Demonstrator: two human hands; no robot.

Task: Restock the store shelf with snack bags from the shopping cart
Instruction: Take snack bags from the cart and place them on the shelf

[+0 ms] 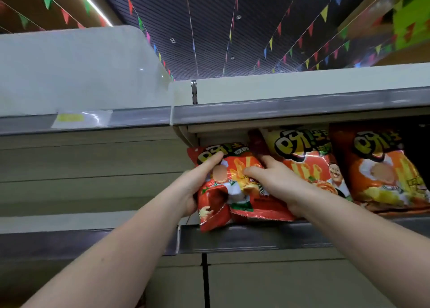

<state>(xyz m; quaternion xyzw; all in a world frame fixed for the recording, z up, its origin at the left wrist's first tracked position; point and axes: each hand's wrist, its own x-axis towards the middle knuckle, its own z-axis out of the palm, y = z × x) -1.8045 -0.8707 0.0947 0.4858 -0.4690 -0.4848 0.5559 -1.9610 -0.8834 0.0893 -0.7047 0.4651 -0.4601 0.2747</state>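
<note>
Shelf was partly stocked: two bags at 3 o'clock, both hands' fingers grasping a red snack bag going in; cart out of view.

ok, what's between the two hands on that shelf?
In the head view, only the red snack bag lies between the left hand and right hand. Both hold it at the shelf edge; its bottom corner overhangs.

dark slatted ceiling strung with coloured pennant flags; a bright light strip runs upper left; grey shelving panels below.
</note>
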